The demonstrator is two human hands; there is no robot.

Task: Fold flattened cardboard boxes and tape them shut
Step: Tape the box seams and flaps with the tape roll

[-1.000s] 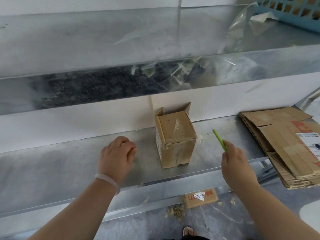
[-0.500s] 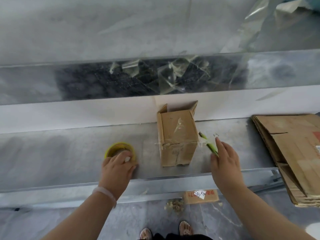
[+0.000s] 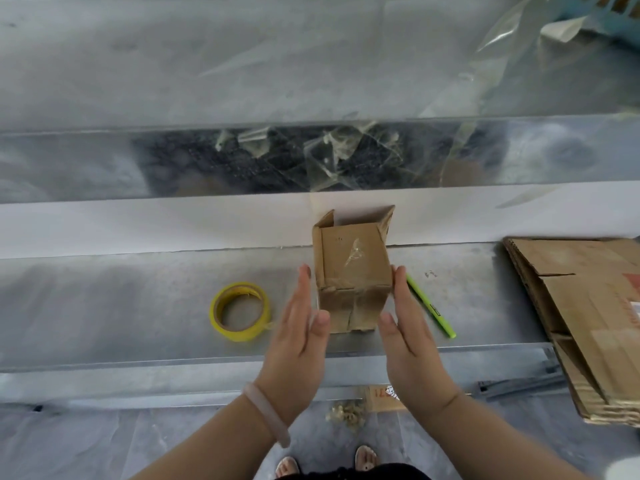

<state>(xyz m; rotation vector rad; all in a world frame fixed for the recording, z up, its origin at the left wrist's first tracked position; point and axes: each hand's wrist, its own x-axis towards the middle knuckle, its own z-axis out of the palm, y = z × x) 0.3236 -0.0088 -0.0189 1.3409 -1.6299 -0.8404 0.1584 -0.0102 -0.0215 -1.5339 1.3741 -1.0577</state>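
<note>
Our small cardboard box (image 3: 351,271) sits dead centre of the frame on the metal bench (image 3: 104,306), with its far end up against the white wall. The flaps back there stick out open, and there's clear tape across the near edge. Our left hand (image 3: 298,341) and right hand (image 3: 412,337) flank it, one on each side. Both are flat with the fingers straight and the palms facing each other, so they aren't gripping anything. Honestly we can't tell if the fingertips actually touch the cardboard or are just beside it. A yellow tape roll (image 3: 240,311) lies flat on the bench, left of centre and just beside the left hand. A green pen-like stick (image 3: 431,306) lies to the right of the right hand. The stack of flattened cardboard (image 3: 581,317) hangs off the bench at the right edge of the frame. Clear tape scraps (image 3: 329,154) cling to the shelf edge above the box.
</note>
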